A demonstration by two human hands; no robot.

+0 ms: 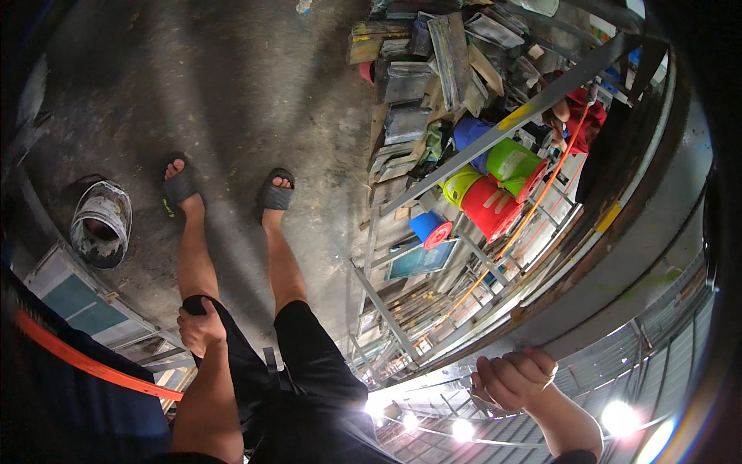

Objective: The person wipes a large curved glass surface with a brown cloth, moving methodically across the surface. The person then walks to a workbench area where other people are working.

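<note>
The left hand [201,329] lies flat on the thigh, fingers curled over the hem of the black shorts [309,363]. The right hand [514,379] is closed in a fist around a thin grey bar [433,390] of the metal rack; what lies inside the fist beyond the bar I cannot tell. Beyond the left hand, two feet in two dark sandals [272,193] stand on the concrete floor [232,85], with one paint-caked bucket [100,224] off to that hand's left. Above the right hand, the rack [495,139] holds round tubs: two blue [430,228], one red [488,207], one yellow [457,184], one green [512,161]. Farther off lie stacked grey boards [410,77].
</note>
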